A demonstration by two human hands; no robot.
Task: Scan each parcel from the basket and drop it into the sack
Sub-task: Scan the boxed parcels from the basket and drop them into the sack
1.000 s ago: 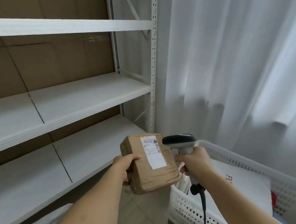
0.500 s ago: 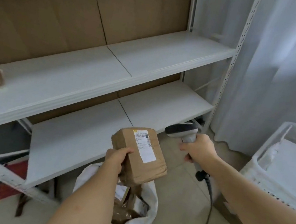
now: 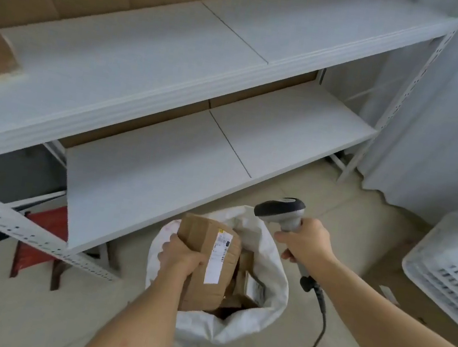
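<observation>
Over the open mouth of the white woven sack (image 3: 266,312) on the pale tiled floor (image 3: 22,315), we hold a brown cardboard parcel (image 3: 210,262) with a white shipping label (image 3: 218,256) facing up. Our left hand (image 3: 180,255) has its fingers (image 3: 193,261) clenched around the parcel's left edge, the box tilted with its lower end dipping inside the sack's rim. More brown labelled parcels (image 3: 250,283) lie inside the sack beneath it. Our right hand (image 3: 305,239) grasps the handle of a grey and black handheld barcode scanner (image 3: 281,211), fingers wrapped tight, held just beside the sack at its right; its black cable (image 3: 317,329) trails down to the floor. At the right edge sits the white slotted plastic basket (image 3: 446,265). White metal shelving (image 3: 177,76) stands behind the sack.
</observation>
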